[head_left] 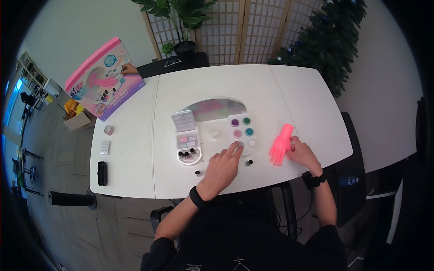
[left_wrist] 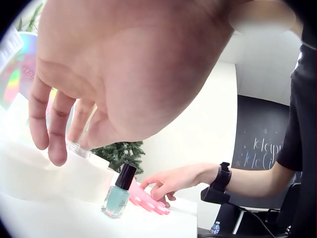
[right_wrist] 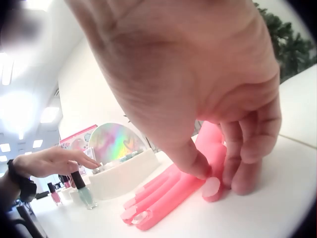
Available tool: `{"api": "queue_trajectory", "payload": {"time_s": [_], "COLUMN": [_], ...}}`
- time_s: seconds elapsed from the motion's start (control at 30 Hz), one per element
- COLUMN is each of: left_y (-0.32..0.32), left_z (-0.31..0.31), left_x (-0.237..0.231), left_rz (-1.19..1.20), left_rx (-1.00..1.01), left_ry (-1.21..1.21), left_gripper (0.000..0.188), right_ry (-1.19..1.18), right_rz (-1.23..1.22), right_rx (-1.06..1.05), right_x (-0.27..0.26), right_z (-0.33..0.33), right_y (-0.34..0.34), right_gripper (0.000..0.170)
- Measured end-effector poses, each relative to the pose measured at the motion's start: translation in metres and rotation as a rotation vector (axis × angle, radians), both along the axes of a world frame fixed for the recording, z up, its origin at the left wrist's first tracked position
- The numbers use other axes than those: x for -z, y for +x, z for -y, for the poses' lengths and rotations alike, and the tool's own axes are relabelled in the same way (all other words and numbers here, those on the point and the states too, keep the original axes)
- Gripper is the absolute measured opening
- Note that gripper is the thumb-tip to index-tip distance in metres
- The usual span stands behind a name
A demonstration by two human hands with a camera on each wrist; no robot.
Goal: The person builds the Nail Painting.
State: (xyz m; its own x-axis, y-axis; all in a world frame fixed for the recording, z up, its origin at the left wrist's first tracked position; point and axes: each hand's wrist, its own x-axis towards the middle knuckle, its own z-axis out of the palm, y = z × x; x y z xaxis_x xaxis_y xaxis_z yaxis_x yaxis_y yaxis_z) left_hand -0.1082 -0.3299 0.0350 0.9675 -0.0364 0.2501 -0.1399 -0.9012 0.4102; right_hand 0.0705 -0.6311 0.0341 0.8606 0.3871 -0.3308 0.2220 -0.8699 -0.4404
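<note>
My left hand (head_left: 221,167) reaches over the white nail-art stand, its fingers extended. Its thumb and index fingertips come down at a small clear pot (left_wrist: 79,148) at the stand's front. Purple (head_left: 235,122), green (head_left: 246,121), pink (head_left: 237,133) and teal (head_left: 249,132) pots sit behind it. Beside the stand is a bottle of teal nail polish (left_wrist: 118,198) with a black cap. My right hand (head_left: 304,153) grips a pink model hand (head_left: 281,144) around its thumb, as the right wrist view shows. The model lies on the table, fingers towards me, with pale nails.
An iridescent curved panel (head_left: 214,109) stands at the stand's back. Left of it, an open-lidded case (head_left: 184,120) holds small polish bottles. Farther left are the product box (head_left: 106,81), a clear jar (head_left: 109,130), a white nail-tip sheet (head_left: 105,147) and a black pouch (head_left: 102,173).
</note>
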Motion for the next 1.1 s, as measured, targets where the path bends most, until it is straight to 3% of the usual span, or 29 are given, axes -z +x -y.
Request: {"api": "queue_trajectory", "payload": {"time_s": [0.23, 0.4, 0.5, 0.6, 1.1], "left_y": [-0.02, -0.036, -0.04, -0.042, -0.011], "left_z": [-0.013, -0.045, -0.062, -0.077, -0.105], "left_x": [-0.03, -0.063, -0.072, -0.073, -0.036], "left_rz": [0.021, 0.035, 0.009, -0.019, -0.133], "left_rx": [-0.026, -0.062, -0.113, -0.119, -0.035], "left_ry": [-0.04, -0.049, -0.038, -0.016, 0.084], "left_gripper": [0.035, 0.035, 0.034, 0.035, 0.05], "right_ry": [0.287, 0.303, 0.199, 0.128, 0.091], "right_rz": [-0.203, -0.214, -0.138, -0.122, -0.06], "right_rx": [-0.048, -0.303, -0.539, -0.642, -0.628], "right_x": [-0.026, -0.095, -0.102, -0.097, -0.067], "right_z": [-0.001, -0.085, -0.141, -0.185, -0.224], "right_y": [0.024, -0.005, -0.014, -0.018, -0.01], "right_gripper": [0.055, 0.056, 0.056, 0.057, 0.061]}}
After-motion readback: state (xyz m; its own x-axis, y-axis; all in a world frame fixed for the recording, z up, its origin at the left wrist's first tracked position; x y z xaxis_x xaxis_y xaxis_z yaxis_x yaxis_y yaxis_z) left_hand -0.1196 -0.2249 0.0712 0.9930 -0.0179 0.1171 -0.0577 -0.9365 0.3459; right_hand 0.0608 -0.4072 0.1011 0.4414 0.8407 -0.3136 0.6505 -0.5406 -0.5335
